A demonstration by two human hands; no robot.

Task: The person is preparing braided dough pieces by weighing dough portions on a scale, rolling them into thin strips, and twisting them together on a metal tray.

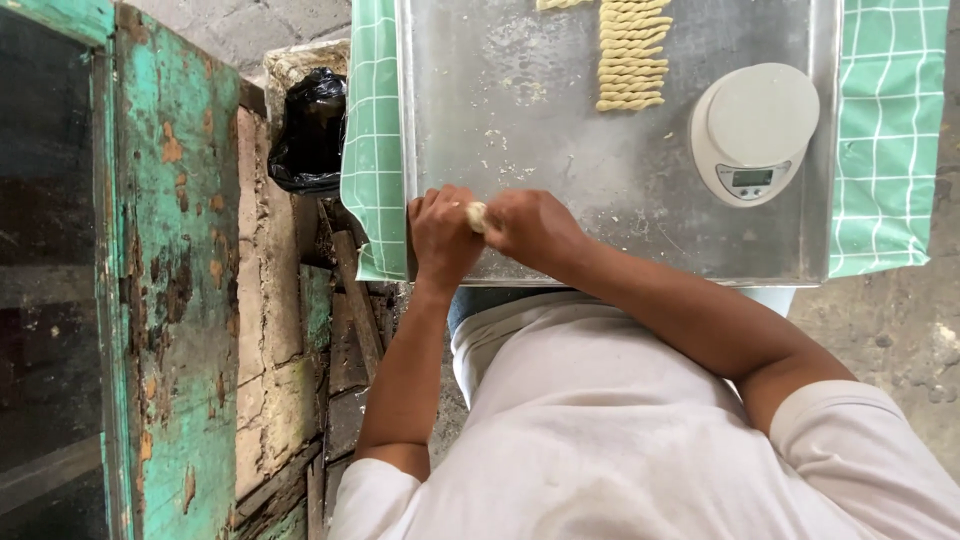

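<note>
From the head camera, both hands meet at the near left edge of a metal tray (560, 150) that lies on the worktop. The left hand (442, 232) and the right hand (532, 228) are closed from either side on one small piece of pale dough (477, 216), of which only a bit shows between the fingers. The dough sits just above the tray's near rim. On the far side of the tray lies a stack of twisted dough sticks (632, 52), well apart from the hands. A white digital kitchen scale (752, 130) stands on the right of the tray. A green checked cloth (372, 130) covers the worktop beneath the tray. A black plastic bag (312, 130) sits to the left, beside a weathered turquoise door (170, 280).
</note>
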